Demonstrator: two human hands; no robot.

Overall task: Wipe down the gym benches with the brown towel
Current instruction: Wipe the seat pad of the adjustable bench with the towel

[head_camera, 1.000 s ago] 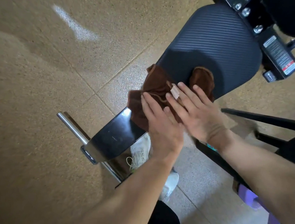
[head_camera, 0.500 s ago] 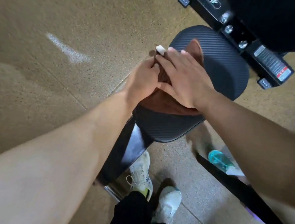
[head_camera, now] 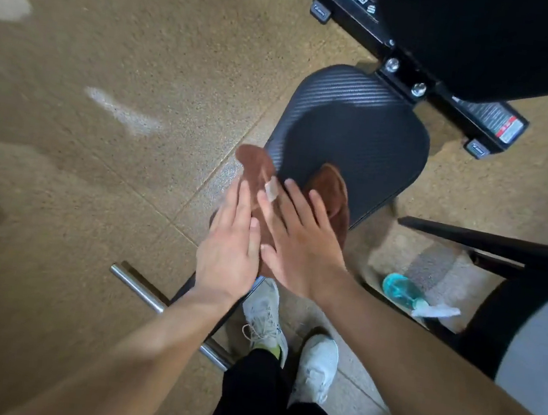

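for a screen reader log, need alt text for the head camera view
A person's left hand and right hand press flat, side by side, on a brown towel at the near end of a black ribbed bench pad. A teal spray bottle lies on the floor to the right.

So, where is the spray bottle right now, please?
In the head view, the spray bottle lies on the floor, right of the right hand, near the bench seat.
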